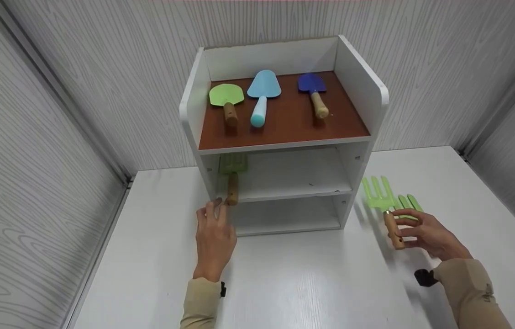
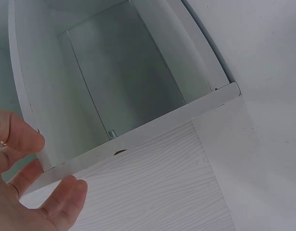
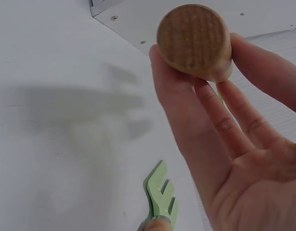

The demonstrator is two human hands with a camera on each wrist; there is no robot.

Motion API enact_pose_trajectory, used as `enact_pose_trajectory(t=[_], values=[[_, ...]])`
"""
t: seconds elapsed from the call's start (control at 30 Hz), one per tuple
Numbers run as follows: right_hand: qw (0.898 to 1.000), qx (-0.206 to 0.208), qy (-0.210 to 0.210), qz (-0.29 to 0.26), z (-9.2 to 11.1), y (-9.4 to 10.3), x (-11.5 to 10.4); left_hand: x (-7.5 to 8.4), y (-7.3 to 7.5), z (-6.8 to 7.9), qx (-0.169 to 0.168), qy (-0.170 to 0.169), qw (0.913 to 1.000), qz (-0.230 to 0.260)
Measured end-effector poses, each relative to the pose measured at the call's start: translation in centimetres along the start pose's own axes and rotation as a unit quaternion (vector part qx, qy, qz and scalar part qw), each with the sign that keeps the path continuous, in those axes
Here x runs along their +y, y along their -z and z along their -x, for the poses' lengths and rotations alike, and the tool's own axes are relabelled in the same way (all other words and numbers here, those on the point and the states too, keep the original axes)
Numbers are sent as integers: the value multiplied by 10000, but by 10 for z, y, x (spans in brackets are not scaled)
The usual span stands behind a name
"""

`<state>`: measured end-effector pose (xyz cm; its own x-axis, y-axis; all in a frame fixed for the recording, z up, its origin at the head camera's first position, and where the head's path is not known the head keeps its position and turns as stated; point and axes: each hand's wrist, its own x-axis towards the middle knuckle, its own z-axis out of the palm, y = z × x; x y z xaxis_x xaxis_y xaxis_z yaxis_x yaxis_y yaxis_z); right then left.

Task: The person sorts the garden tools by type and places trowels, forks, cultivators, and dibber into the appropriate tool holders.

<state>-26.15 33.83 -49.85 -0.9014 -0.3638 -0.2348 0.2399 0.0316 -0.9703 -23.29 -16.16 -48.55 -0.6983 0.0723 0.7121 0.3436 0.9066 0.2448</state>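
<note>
My left hand [image 1: 214,242] is at the left front edge of the white shelf unit [image 2: 191,108], just beside the wooden handle of a green hand fork [image 1: 233,183] on the middle shelf. Its loosely bent fingers lie around the unit's edge in the left wrist view; whether they touch it, I cannot tell. My right hand [image 1: 431,235] pinches the wooden handle [image 3: 193,43] of another green hand fork [image 1: 380,198], tines pointing away, held above the table right of the unit. Below it, a further green fork [image 3: 160,192] lies on the table, partly hidden by the hand.
On the brown top shelf [image 1: 280,128] lie a light green trowel [image 1: 226,95], a light blue trowel [image 1: 264,87] and a dark blue trowel [image 1: 312,83]. The unit stands on a white table [image 1: 294,283], with wood-grain panels [image 1: 148,68] behind and at both sides.
</note>
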Motion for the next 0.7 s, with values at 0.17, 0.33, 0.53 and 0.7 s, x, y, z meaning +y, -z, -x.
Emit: enact_pose_trajectory(t=[0.17, 0.33, 0.53, 0.7], values=[[9998, -25, 186, 76, 2, -3, 4, 0, 1, 0, -43, 30, 10000, -6], [9995, -94, 304, -4, 3, -5, 6, 0, 1, 0, -63, 78, 9999, 12], [9989, -146, 423, -120, 3, -9, 8, 0, 1, 1, -48, 62, 10000, -17], [9988, -107, 458, 117, 4, -12, 7, 0, 1, 0, -20, 4, 10000, -60]])
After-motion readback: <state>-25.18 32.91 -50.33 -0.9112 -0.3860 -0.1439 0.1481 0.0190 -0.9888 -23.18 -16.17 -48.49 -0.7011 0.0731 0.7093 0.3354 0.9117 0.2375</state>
